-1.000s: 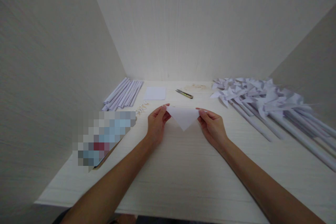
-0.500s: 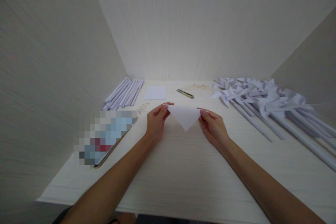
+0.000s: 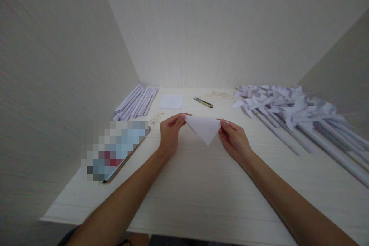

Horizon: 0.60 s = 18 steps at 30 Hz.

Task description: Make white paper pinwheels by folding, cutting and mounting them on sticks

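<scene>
Paper triangle [image 3: 204, 128] pinched at its corners by left hand [image 3: 170, 132] and right hand [image 3: 235, 140] over pale wood-grain bench [image 3: 201, 192]; matching walls [image 3: 57, 65] box it in.

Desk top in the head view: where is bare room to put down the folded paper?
The widest bare patch of the pale wooden desk lies between the forearms, near the front edge. The left hand and right hand pinch the white folded paper triangle. Crowded: the white paper pinwheels at right, the rolled white paper tubes and blurred flat tablet at left.
</scene>
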Available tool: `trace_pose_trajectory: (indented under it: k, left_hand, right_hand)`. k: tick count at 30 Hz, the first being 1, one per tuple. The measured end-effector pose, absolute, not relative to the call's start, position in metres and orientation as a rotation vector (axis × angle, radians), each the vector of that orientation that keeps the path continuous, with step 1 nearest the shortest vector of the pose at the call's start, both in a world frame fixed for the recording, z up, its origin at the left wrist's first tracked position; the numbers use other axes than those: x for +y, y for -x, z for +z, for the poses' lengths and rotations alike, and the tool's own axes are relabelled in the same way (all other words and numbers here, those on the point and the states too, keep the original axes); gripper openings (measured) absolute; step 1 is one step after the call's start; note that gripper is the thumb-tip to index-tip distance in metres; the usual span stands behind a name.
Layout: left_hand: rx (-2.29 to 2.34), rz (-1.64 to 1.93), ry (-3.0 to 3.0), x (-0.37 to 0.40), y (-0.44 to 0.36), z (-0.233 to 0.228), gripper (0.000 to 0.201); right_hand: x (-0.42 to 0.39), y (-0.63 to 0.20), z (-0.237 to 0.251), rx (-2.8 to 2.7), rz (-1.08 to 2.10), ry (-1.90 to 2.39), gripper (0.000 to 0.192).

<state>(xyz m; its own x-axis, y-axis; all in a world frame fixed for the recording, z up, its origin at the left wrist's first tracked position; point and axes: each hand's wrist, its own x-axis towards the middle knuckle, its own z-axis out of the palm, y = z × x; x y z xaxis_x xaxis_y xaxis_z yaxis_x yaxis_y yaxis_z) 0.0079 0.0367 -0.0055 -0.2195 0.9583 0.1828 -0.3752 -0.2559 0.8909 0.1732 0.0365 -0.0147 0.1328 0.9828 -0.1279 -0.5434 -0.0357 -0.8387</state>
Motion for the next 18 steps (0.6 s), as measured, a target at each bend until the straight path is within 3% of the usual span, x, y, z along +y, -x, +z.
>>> trace_pose_trajectory:
  k: [18]
  left_hand:
    - [0.935, 1.748, -1.039, 0.0366, -0.0069, -0.0048, 0.008]
  right_hand:
    - [0.0340, -0.1710, -0.0080, -0.529, 1.399, 0.913, 0.019]
